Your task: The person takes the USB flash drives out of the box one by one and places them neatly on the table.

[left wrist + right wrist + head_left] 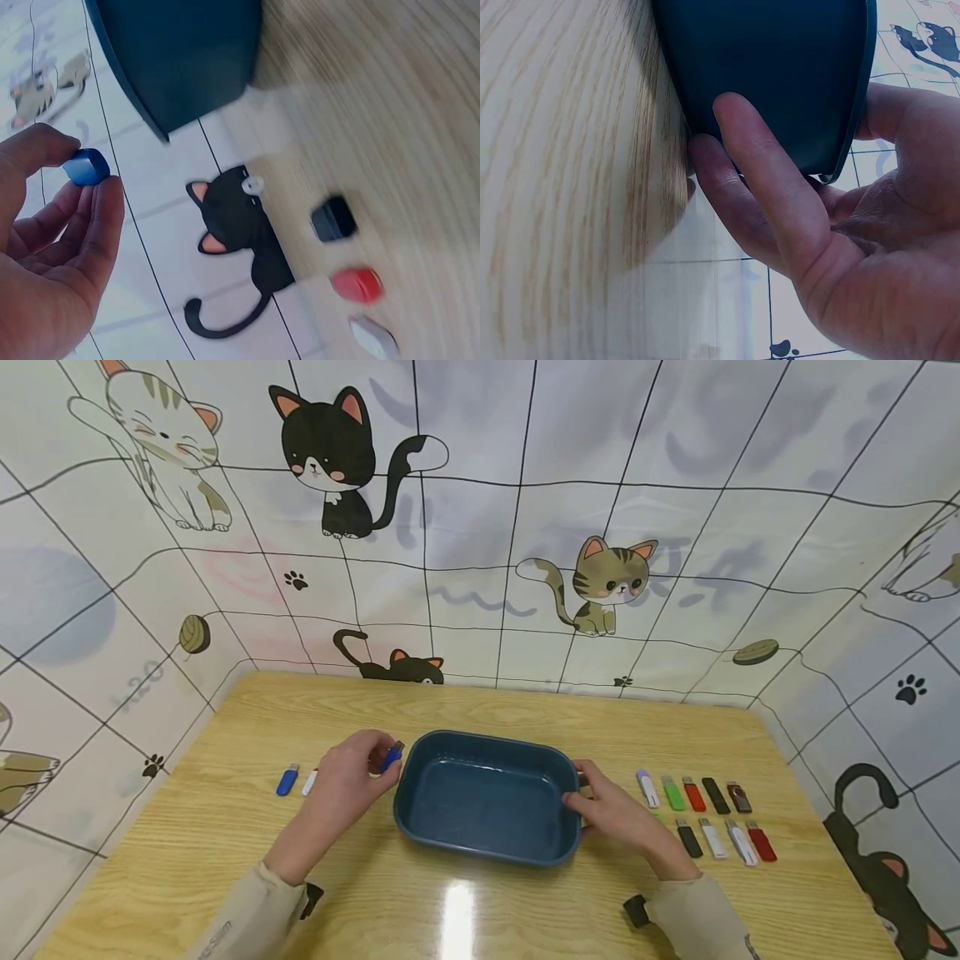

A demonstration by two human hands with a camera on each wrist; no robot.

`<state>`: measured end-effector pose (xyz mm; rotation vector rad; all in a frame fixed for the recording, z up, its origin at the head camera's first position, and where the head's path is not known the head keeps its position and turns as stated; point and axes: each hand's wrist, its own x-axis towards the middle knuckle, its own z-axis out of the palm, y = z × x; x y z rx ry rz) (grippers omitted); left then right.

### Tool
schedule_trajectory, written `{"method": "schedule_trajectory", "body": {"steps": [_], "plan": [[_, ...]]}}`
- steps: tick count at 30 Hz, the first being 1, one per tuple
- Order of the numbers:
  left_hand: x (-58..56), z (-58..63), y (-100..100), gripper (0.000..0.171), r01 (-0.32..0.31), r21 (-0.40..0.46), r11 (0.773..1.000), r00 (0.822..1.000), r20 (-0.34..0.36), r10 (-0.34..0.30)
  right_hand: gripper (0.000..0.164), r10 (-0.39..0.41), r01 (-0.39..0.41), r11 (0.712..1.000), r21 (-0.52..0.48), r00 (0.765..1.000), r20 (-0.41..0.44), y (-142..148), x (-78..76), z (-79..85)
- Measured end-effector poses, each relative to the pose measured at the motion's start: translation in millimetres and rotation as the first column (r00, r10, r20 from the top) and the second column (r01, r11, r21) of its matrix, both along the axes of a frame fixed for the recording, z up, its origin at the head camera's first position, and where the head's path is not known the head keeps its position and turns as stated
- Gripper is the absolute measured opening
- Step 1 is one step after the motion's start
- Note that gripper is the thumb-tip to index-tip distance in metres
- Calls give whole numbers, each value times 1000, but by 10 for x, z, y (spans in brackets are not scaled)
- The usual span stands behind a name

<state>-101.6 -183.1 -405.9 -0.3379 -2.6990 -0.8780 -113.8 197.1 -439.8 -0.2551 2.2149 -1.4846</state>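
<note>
My left hand (347, 777) is raised just left of a dark blue rectangular basin (487, 853). It pinches a blue USB stick (392, 756), metal plug up, between thumb and fingertips; in the left wrist view the blue USB stick (88, 166) shows its rounded end. My right hand (611, 806) grips the basin's right end, thumb over the rim and fingers against the outer wall. From the right wrist view, fingers of the right hand (780, 202) lie along the outside of the basin (765, 60), close to the tabletop.
Left on the wooden table (225, 827) lie another blue USB stick (287, 780) and a white one (310, 782), partly behind my left hand. Black (333, 218) and red (358, 285) sticks show in the left wrist view. Several sticks, including a green one (672, 793), stand in rows at right.
</note>
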Motion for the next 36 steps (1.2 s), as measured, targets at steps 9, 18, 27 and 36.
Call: {"method": "schedule_trajectory", "body": {"steps": [9, 18, 27, 36], "plan": [[61, 44, -384, 19, -121, 66, 990, 993, 0, 122, 55, -5, 5, 1000, -1, 1000, 7, 2, -2, 0], [111, 66, -699, 19, -219, 81, 972, 975, 53, 215, 55, -8, 8, 1000, 21, 1000, 3, 1, -5, -1], [162, 1, -996, 28, -238, -25, 971, 959, 152, 239, 55, -8, 8, 1000, 15, 1000, 4, -5, -15, -7], [117, -47, -1293, 32, -248, -120, 961, 939, 216, 269, 55, -16, 16, 1000, 9, 1000, 0, -2, -1, -7]]}}
